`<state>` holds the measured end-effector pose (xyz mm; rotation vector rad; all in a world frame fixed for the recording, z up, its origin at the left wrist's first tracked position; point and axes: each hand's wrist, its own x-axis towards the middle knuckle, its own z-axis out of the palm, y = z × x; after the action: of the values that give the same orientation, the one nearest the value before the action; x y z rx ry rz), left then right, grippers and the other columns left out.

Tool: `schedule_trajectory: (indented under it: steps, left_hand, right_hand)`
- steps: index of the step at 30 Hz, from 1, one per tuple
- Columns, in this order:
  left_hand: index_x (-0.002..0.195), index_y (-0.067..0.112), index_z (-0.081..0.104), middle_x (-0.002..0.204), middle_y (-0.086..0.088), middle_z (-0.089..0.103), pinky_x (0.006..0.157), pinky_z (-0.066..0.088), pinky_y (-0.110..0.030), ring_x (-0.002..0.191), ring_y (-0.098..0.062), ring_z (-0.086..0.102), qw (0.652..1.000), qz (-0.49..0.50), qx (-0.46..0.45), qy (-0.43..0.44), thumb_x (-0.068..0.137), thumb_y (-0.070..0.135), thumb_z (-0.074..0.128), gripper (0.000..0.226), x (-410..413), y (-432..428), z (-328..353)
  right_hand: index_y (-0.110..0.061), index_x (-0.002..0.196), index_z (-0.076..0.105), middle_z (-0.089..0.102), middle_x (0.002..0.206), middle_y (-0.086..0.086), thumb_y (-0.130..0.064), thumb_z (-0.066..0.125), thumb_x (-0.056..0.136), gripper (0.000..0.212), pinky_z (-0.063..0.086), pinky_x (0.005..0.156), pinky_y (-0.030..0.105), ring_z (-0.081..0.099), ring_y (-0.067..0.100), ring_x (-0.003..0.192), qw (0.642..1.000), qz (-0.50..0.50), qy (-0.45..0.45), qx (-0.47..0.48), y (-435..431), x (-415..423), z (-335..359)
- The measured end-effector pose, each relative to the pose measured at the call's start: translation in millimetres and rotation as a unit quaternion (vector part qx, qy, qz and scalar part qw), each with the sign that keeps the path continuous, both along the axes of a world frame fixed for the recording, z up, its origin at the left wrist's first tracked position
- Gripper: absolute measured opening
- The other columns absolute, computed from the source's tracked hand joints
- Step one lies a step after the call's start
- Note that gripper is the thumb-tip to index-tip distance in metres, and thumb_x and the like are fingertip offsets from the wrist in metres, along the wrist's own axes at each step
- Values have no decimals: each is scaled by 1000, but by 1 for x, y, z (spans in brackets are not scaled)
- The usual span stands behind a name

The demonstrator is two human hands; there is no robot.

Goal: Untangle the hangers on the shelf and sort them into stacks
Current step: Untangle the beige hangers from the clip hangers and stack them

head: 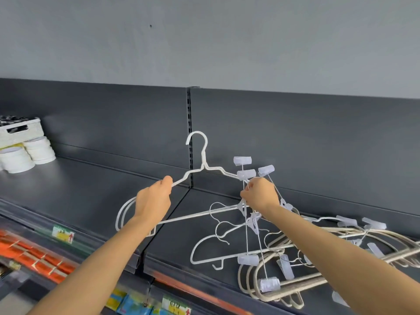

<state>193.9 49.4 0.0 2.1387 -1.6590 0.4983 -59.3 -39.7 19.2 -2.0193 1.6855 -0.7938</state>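
A white hanger (203, 155) is held up over the dark shelf (91, 192), hook upward. My left hand (152, 202) grips its left shoulder. My right hand (260, 193) pinches the thin metal rods of clip hangers (246, 235) that hang tangled against the white hanger's right end, their clear clips (242, 160) above and below. A second white hanger (204, 251) lies flat on the shelf under them. To the right lies a tangled pile of beige hangers and clip hangers (318, 258).
A white basket (21, 131) stands on stacked white rolls (27, 155) at the shelf's far left. A slotted upright (189, 123) splits the back panel. Below the shelf edge are price tags (62, 234) and orange packets (34, 253).
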Motion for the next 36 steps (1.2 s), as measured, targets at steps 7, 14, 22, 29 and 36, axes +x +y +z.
schedule_trajectory:
  steps: [7,14,22,29,36]
  left_hand:
    - [85,13,43,72,-5,60,42,18,-27,48,-26,38,999,37,-8,-17,77,-14,43,28,24,18,11]
    - [79,8,48,65,-8,58,42,13,-25,44,-30,43,998,59,-16,-25,76,-17,49,25,60,47,10]
    - [73,6,47,56,-10,50,45,17,-27,44,-25,31,994,99,-39,-8,70,-21,52,28,76,53,16]
    - [76,6,50,62,-10,58,44,15,-25,45,-27,37,994,79,-72,23,70,-21,49,28,74,37,6]
    - [79,6,51,68,-13,62,43,23,-27,48,-33,48,994,69,-84,30,71,-22,47,29,89,33,-5]
  right_hand:
    - [-12,59,39,47,58,1,-8,55,73,22,31,47,22,40,18,52,1000,-12,-6,4,0,-1,-1]
    - [-10,61,40,44,56,2,-7,54,76,20,29,46,24,38,17,50,1000,-1,15,-6,-2,-3,3]
    - [-10,60,41,50,58,5,-4,52,75,19,31,46,23,44,21,51,999,-12,39,19,-11,-10,-5]
    - [-11,59,42,50,63,5,-6,51,79,23,32,46,23,44,20,55,996,-14,73,44,-18,-13,-19]
    - [-12,56,41,46,60,1,-18,57,80,29,32,46,24,44,17,57,980,59,163,101,-28,-16,-25]
